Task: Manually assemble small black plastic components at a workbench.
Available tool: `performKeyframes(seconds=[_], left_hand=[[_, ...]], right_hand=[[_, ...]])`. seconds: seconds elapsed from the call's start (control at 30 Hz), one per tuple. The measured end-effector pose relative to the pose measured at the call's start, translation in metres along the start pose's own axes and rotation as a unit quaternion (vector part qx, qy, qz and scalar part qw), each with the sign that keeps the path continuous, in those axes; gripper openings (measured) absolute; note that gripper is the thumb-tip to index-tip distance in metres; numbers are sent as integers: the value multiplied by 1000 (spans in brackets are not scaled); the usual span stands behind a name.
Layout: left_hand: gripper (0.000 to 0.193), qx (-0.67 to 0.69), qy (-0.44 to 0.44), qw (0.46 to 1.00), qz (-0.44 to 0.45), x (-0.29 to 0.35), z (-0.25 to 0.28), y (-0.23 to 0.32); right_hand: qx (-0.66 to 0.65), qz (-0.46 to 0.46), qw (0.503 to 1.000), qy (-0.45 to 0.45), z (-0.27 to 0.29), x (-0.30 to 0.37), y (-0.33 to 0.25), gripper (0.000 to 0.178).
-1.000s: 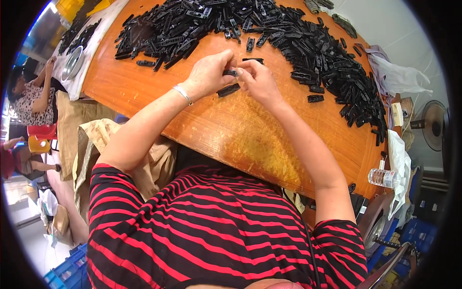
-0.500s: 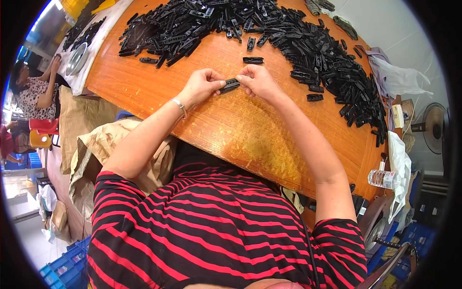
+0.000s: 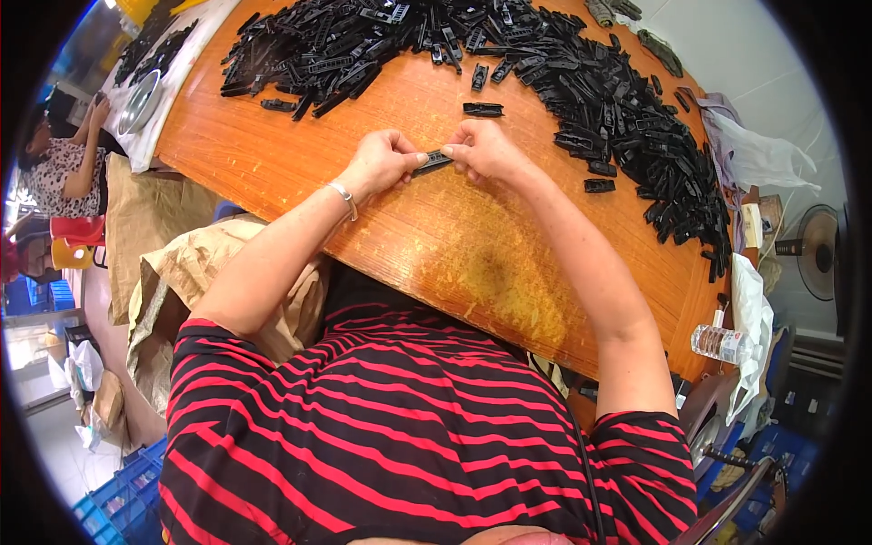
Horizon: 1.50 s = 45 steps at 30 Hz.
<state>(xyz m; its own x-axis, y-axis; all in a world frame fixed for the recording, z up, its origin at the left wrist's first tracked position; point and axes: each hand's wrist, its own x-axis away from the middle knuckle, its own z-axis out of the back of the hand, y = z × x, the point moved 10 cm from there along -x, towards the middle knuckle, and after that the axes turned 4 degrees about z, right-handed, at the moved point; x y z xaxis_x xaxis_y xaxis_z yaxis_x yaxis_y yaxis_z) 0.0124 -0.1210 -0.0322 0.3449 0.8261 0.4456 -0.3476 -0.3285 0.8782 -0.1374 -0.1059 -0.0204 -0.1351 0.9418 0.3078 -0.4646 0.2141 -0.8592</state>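
Between my two hands, just above the wooden table (image 3: 363, 227), is a small, narrow black plastic part (image 3: 436, 161). My left hand (image 3: 385, 163) pinches its left end between thumb and fingers. At the other end my right hand (image 3: 486, 148) grips it, the thumb lying along its top. Fingers cover both ends. A similar loose black part (image 3: 482, 110) lies on the table just beyond my right hand. Farther back, a long heap of black plastic parts (image 3: 581, 100) curves from the far left round to the right side.
A clear plastic bottle (image 3: 720, 343) lies by the table's right edge, near a white plastic bag (image 3: 749, 318). Brown paper sacking (image 3: 213, 272) sits against the left edge. A person (image 3: 73, 163) sits at another table with a metal bowl (image 3: 140, 102). A fan (image 3: 817, 245) stands right.
My right thumb has moved left along the top of the black part, and the part has tilted slightly in my fingers. Both hands stay at nearly the same place.
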Motion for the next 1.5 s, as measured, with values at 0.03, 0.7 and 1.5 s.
performKeyframes(seconds=[0.03,0.7,1.5], left_hand=[[18,-13,-3,1000,27,0,0,-2],[35,-261,54,963,-41,-5,11,2],[27,-282,-42,938,-200,44,-32,38]], right_hand=[[0,-2,1000,-1,2,0,-4,18],[32,-82,995,-46,-8,4,0,23],[101,171,976,90,5,70,-28,15]])
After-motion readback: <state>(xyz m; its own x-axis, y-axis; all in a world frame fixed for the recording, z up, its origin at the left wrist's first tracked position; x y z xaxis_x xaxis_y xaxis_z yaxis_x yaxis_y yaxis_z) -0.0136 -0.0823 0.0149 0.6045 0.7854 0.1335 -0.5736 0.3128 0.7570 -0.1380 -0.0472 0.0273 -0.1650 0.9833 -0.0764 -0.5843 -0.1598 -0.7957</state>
